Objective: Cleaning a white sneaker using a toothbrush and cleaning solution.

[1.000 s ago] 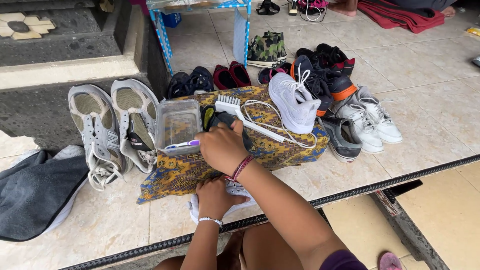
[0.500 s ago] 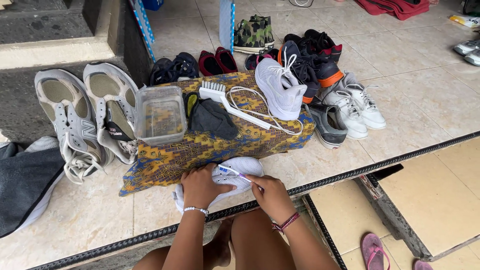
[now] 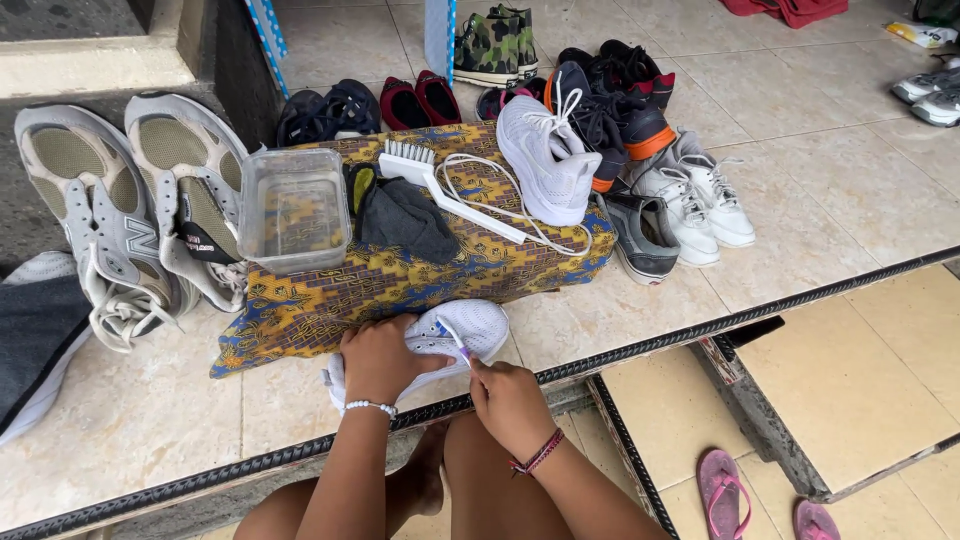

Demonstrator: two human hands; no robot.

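While gripped left (image 3: 380,358): white shoe (image 3: 470,328) beneath toothbrush (image 3: 453,338).

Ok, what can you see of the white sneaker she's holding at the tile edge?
The white sneaker looks like mesh fabric with a pale sole. It lies on its side on the tiled ledge, against the patterned cloth. The left hand grips its middle; the right hand presses a small toothbrush to it.

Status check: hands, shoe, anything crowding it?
Left hand gripping white shoe. Right hand holding small brush on it. Patterned cloth touches the shoe's far side.
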